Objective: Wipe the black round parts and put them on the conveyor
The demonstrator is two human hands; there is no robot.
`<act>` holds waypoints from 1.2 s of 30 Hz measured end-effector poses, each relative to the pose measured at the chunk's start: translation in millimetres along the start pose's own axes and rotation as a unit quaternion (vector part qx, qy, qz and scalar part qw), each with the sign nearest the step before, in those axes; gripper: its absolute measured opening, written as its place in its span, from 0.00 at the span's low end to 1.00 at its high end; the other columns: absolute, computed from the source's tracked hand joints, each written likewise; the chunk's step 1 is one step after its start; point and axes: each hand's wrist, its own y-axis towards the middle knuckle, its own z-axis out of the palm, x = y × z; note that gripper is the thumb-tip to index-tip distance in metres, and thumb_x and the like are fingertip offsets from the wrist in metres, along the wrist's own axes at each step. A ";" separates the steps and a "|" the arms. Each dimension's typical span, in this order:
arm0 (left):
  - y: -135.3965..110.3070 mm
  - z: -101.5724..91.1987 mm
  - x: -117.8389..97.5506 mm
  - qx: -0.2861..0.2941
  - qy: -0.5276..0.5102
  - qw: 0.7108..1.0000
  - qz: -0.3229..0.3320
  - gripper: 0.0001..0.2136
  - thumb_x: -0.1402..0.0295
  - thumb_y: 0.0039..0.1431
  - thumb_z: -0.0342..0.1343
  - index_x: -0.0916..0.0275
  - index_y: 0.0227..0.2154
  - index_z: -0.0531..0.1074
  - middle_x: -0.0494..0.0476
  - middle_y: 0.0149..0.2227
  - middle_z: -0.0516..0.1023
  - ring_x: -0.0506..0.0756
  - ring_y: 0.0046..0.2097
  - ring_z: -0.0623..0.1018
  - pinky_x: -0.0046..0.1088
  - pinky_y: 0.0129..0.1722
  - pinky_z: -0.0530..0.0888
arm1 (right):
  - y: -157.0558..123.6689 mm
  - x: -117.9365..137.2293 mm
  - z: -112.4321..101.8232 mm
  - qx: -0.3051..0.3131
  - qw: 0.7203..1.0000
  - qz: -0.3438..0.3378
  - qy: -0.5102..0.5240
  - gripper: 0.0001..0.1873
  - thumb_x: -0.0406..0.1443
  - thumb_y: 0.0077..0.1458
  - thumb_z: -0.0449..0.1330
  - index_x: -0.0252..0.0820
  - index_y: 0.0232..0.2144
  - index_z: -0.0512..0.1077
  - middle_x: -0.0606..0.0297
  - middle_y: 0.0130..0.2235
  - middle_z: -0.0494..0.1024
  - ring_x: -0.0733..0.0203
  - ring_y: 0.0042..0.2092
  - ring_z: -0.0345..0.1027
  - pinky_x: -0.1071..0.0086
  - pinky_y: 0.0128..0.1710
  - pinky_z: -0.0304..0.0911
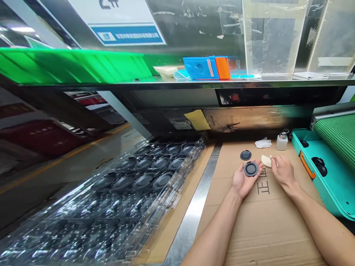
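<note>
My left hand (240, 181) holds a dark grey round lid-like disc (251, 169) with a raised ring and a small tab, lying face up across the fingers. A cream-coloured pad (266, 161) with one rounded edge is pinched in my right hand (284, 171), just right of the disc; a gap shows between them. Behind my left hand a second dark disc (245, 155) lies flat on the cardboard sheet (249, 229). Beyond my right hand are a crumpled white cloth or tissue (263, 143) and a small translucent bottle with a metal top (282, 141).
Clear plastic trays (130, 184) with several dark discs fill the left side. At right, a teal bin (335, 184) with an orange handle holds several dark parts beside a green conveyor belt (338, 129). Overhead, a metal shelf (166, 84) carries a green bin (74, 68) and a blue-orange box (206, 68).
</note>
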 end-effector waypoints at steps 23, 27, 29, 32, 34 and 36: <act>-21.9 10.4 7.8 -0.039 0.372 0.838 0.397 0.34 0.79 0.40 0.72 0.56 0.53 0.71 0.60 0.53 0.76 0.60 0.65 0.66 0.33 0.66 0.55 | -3.1 8.2 0.7 0.020 0.999 -0.032 0.026 0.12 0.38 0.64 0.53 0.43 0.35 0.75 0.61 0.35 0.77 0.56 0.40 0.69 0.66 0.41 0.58; -20.3 8.1 7.1 -0.040 0.428 0.808 0.403 0.41 0.77 0.37 0.74 0.55 0.57 0.67 0.61 0.54 0.75 0.63 0.64 0.66 0.37 0.67 0.53 | -3.7 7.9 2.3 0.026 0.999 -0.033 0.027 0.11 0.38 0.63 0.53 0.43 0.35 0.76 0.61 0.36 0.78 0.56 0.40 0.69 0.67 0.40 0.58; -19.7 7.6 7.0 -0.046 0.430 0.808 0.400 0.42 0.77 0.36 0.74 0.55 0.58 0.66 0.61 0.54 0.75 0.64 0.63 0.66 0.38 0.67 0.53 | -4.1 7.4 3.2 0.029 0.999 -0.031 0.027 0.11 0.38 0.63 0.53 0.43 0.35 0.76 0.61 0.36 0.78 0.57 0.40 0.69 0.67 0.40 0.58; -19.1 8.4 6.5 -0.054 0.391 0.837 0.379 0.41 0.79 0.34 0.73 0.56 0.56 0.68 0.63 0.54 0.75 0.65 0.65 0.64 0.40 0.67 0.53 | -4.1 7.0 3.7 0.030 0.999 -0.031 0.026 0.11 0.38 0.62 0.54 0.43 0.36 0.76 0.61 0.36 0.77 0.57 0.40 0.69 0.67 0.40 0.57; -18.5 8.8 5.8 -0.060 0.364 0.854 0.367 0.40 0.81 0.33 0.73 0.57 0.55 0.70 0.63 0.53 0.76 0.66 0.65 0.64 0.40 0.67 0.55 | -3.9 7.1 3.6 0.029 0.999 -0.032 0.022 0.11 0.38 0.63 0.53 0.43 0.36 0.76 0.61 0.36 0.77 0.57 0.40 0.69 0.67 0.39 0.57; -17.9 8.5 5.1 -0.067 0.362 0.856 0.363 0.39 0.82 0.33 0.72 0.57 0.54 0.71 0.62 0.52 0.77 0.65 0.65 0.65 0.38 0.66 0.57 | -3.8 7.2 3.5 0.031 0.999 -0.036 0.019 0.11 0.38 0.63 0.53 0.43 0.35 0.76 0.61 0.35 0.77 0.57 0.39 0.69 0.66 0.39 0.57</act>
